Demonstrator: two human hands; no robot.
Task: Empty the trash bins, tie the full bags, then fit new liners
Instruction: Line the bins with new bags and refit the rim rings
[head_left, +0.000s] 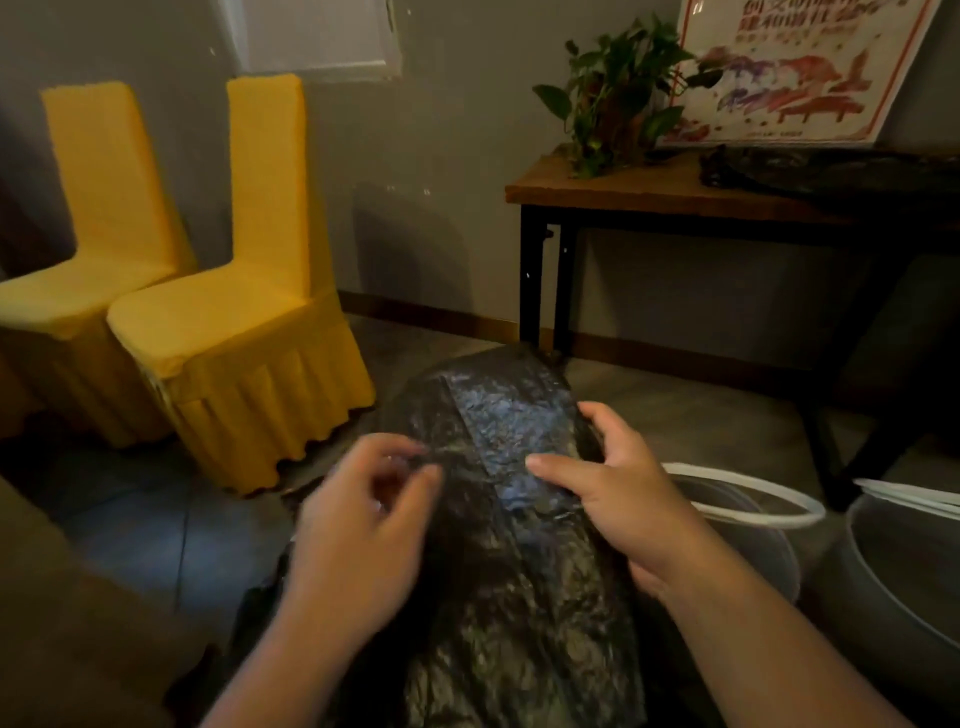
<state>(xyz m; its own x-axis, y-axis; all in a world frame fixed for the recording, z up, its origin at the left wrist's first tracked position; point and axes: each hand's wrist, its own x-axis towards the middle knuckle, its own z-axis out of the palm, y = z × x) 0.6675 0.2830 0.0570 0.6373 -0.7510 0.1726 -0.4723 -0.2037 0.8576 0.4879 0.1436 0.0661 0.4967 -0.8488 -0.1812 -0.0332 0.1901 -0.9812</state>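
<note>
a banquet-style room: 2 yellow-covered chairs (228, 312), side table (649, 192).

A yellow-covered chair (244, 332) is set beyond and left of the grip, with a second chair (104, 218) beside it. Beyond and right, a leafy plant (613, 93) and a poster (789, 67) are stood on a wooden table (623, 195).

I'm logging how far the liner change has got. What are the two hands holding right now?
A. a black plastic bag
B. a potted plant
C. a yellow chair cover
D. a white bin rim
A: the left hand pinches and the right hand grips a flat black plastic bag. Neither hand touches the white-rimmed bin to the right.
</note>
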